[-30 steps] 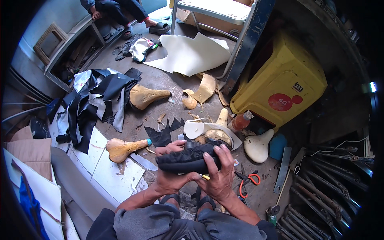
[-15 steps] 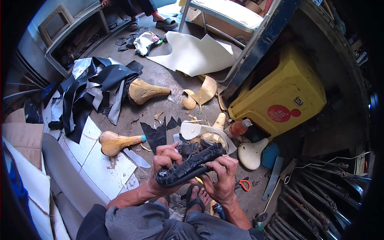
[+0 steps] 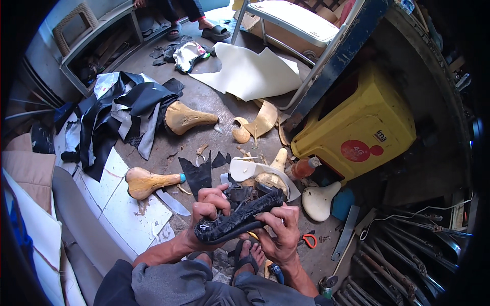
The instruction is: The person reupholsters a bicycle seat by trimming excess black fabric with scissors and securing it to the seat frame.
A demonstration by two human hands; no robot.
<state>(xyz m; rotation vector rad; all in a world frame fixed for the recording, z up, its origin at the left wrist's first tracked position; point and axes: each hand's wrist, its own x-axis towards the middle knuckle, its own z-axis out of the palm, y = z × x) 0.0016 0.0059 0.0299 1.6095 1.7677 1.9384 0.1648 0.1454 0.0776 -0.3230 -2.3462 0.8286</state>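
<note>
A black padded piece (image 3: 240,219), apparently a bicycle saddle with crumpled dark material along its edge, is gripped between both hands above my lap. My left hand (image 3: 206,211) curls its fingers over the left part. My right hand (image 3: 278,229) closes on the right part, and a small yellow item, too hidden to name, shows beside its thumb. Just beyond lie a pale saddle shape with a curved white sheet (image 3: 270,178) and black scraps (image 3: 194,173). A knife blade (image 3: 171,201) lies to the left; orange-handled scissors (image 3: 311,240) lie to the right, partly hidden.
Saddle shapes (image 3: 186,117) and black offcuts (image 3: 127,102) lie around the floor. A yellow plastic stool (image 3: 367,117) lies tipped at right, beside metal bars (image 3: 398,265). A folding chair (image 3: 291,20), a white sheet (image 3: 245,76) and another person's legs (image 3: 191,15) are farther back.
The black piece has tilted, showing more of its crumpled edge and dark parts behind it, and has moved slightly lower. My fingers have shifted along it. The view has shifted a little.
</note>
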